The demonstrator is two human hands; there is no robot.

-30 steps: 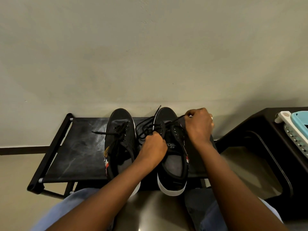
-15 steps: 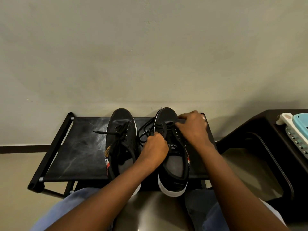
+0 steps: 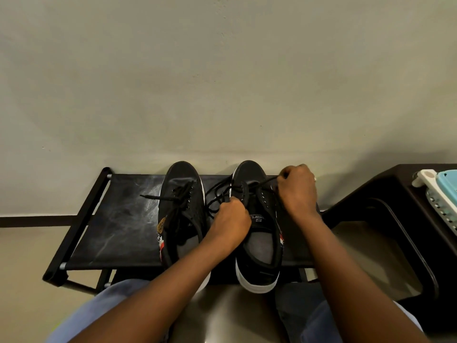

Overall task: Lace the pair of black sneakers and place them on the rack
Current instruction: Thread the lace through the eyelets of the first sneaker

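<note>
Sitting against a plain wall (image 3: 222, 82): black rack (image 3: 118, 219), 2 black sneakers on its top shelf, toes to the wall. Dark cabinet (image 3: 385, 194) to the right, white and teal item (image 3: 440, 191) on top, cut off by the frame edge. Left sneaker (image 3: 180, 209): laces loose, 1 end trailing left onto the shelf, patch on its outer side. Right sneaker (image 3: 257, 233): white sole, heel overhanging the front edge, printed tongue label. Left hand (image 3: 230, 219) sits over the gap between the 2 shoes, fingers clenched on a bunch of lace (image 3: 217, 191). Right hand (image 3: 296, 191) sits over the right sneaker's outer side near the toe, fingers pinching the other lace end, pulled taut across the eyelets. Ring on the right hand. Blue-clad knees at the bottom edge.
</note>
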